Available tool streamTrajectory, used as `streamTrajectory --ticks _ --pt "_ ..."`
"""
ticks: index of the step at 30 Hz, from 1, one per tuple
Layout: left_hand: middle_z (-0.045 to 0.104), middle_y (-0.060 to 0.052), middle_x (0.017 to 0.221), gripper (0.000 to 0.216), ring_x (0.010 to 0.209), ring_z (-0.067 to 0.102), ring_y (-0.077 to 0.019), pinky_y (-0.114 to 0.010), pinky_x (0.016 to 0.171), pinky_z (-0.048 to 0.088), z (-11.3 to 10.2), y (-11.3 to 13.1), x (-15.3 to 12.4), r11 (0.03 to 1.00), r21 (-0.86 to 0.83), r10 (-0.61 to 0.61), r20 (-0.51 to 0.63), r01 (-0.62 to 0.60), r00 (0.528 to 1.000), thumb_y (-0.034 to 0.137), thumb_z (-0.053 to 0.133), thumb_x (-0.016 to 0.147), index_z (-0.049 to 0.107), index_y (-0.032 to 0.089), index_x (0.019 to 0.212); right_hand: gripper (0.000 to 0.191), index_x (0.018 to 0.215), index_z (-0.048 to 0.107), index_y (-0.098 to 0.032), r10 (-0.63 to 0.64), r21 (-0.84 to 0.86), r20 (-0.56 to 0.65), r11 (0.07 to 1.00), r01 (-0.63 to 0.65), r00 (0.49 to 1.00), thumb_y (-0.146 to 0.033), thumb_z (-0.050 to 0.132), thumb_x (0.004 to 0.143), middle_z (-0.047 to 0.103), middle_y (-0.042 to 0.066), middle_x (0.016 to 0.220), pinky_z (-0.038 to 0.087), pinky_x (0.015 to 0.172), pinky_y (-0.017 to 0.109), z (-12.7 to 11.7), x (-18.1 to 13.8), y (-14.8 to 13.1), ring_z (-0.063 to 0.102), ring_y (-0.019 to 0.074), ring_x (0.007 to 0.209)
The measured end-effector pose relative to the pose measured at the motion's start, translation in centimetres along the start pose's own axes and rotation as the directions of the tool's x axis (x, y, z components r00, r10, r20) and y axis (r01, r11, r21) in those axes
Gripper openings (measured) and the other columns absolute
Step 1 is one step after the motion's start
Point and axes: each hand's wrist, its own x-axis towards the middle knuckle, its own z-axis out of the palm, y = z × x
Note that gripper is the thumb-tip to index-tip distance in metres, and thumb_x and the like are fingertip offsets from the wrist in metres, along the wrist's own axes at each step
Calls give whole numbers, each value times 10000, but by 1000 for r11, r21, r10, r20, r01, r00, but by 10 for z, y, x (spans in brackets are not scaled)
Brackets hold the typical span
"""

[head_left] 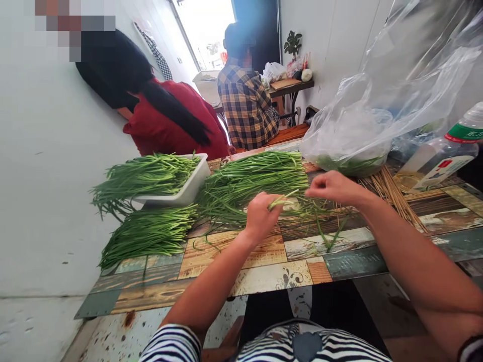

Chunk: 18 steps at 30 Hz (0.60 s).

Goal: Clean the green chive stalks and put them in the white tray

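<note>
Couple of pale-green stalks (282, 200) poke out of the left hand (261, 215). Otherwise it's long skinny greens: one bunch (147, 234) by the bench's (234, 256) left edge, a tray-load (151, 173) toward the far left corner, another heap (260, 171) along the far edge.

Near table edge (260, 284) offers passage; green stalks (260, 171) and plastic bag (345, 133) obstruct beyond.

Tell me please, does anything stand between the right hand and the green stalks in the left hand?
Nothing visible does: an open gap separates the right hand from the green stalks, which stick out of the left hand toward it. Loose green scraps lie below, on the table.
</note>
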Motion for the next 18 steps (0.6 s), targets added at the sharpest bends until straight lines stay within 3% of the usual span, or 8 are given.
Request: streamTrajectory --ticks 2,3,6,9,12,14,16,18 --pt "740 -17 787 163 668 567 -151 -275 650 428 3 -4 -2 999 14 42 -3 -42 999 247 572 858 728 204 851 408 555 536 -179 -25 -33 145 999 30 989 -539 727 587 449 -38 498 248 477 246 -1 -5 -11 360 89 496" --pt "744 -23 820 161 679 572 -155 -281 659 433 4 -5 -2 997 21 74 1 -74 997 246 571 857 726 201 872 410 581 539 -180 -54 -13 163 998 56 985 -555 704 611 456 -35 522 257 486 244 1 -7 -18 367 92 512" --pt "744 -36 845 173 679 571 -164 -297 667 438 6 -5 -3 985 37 170 30 -171 985 219 551 859 712 184 913 445 635 542 -177 -160 73 128 986 152 979 -599 512 769 471 -18 585 297 532 246 15 -7 -29 391 105 565" --pt "736 -44 816 175 663 563 -165 -297 654 434 3 -3 0 976 49 210 53 -212 976 220 535 860 703 177 884 483 568 479 -179 -199 60 61 979 195 978 -588 445 822 431 -22 555 285 540 251 22 -1 -22 374 103 558" --pt "717 -37 758 191 675 575 -163 -285 661 434 -2 -4 3 993 56 106 43 -108 993 261 527 871 697 185 826 493 555 479 -181 -135 39 -132 989 141 982 -595 466 822 415 -29 522 260 521 255 11 4 -4 350 96 522" --pt "703 -29 728 215 691 593 -159 -274 677 437 -4 -6 4 1000 30 2 29 -3 1000 284 521 880 688 186 785 475 561 524 -177 -90 -17 -186 996 89 978 -574 491 820 440 -26 505 258 512 256 3 5 4 364 97 501" --pt "695 -23 725 240 720 610 -157 -270 714 446 -5 -10 4 998 -18 -64 15 64 998 300 512 891 679 184 763 391 574 585 -174 -68 -187 -113 981 46 991 -497 567 794 510 -11 515 276 511 254 1 7 9 426 109 511" --pt "690 -22 724 260 749 617 -157 -274 762 449 -5 -12 5 994 -58 -92 1 92 996 308 486 907 681 185 787 257 643 665 -177 -28 -438 -14 899 19 1000 -389 609 777 616 20 597 304 522 249 9 8 10 523 138 583"
